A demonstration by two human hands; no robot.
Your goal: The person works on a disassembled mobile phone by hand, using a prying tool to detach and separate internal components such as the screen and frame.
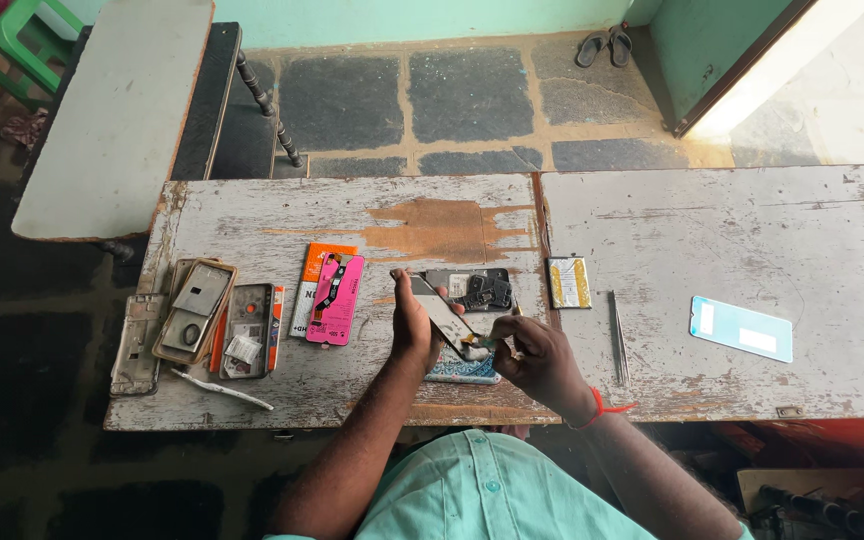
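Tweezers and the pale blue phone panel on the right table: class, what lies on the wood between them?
Nothing: in the head view, only bare, worn tabletop lies between the tweezers and the pale blue phone panel.

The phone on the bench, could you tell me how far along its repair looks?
Done: the phone body lies opened, battery set aside. In hand: left hand holds a flat panel while right hand works its lower end. Left: tweezers and the blue-edged screen lie untouched.
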